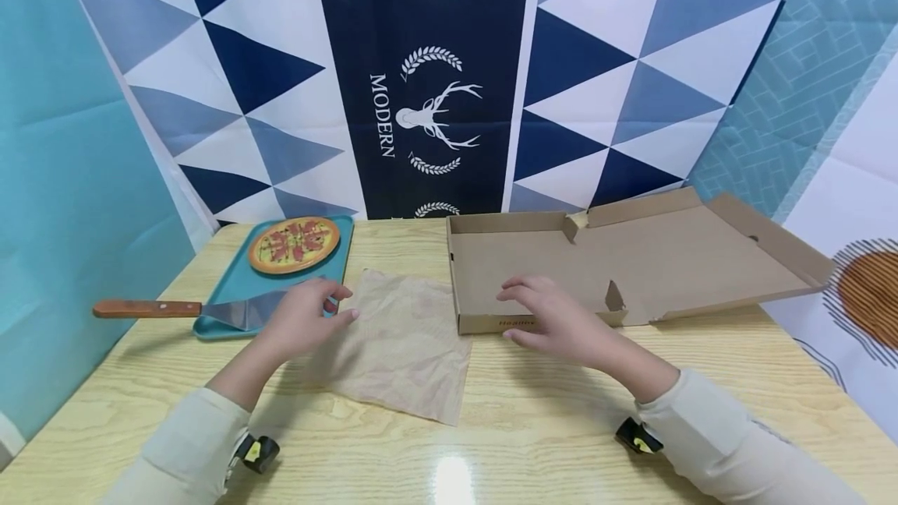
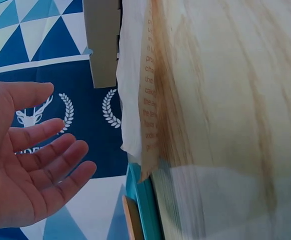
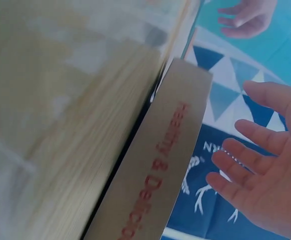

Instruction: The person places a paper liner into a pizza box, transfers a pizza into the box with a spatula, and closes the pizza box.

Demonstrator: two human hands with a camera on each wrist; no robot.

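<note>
Both hands hold nothing, with fingers spread and relaxed. In the head view my left hand hovers near the blue tray, overlapping the metal blade of a pizza server whose wooden handle juts out past the tray to the left. Beside that hand lies a crumpled sheet of brown paper; print shows on its edge in the left wrist view. My right hand is over the front wall of a cardboard pizza box, its lid open to the right. A pizza sits on the tray.
The light wooden table runs up to a patterned backdrop behind the tray and box. The lid spreads over the right side of the table, its outer flap raised.
</note>
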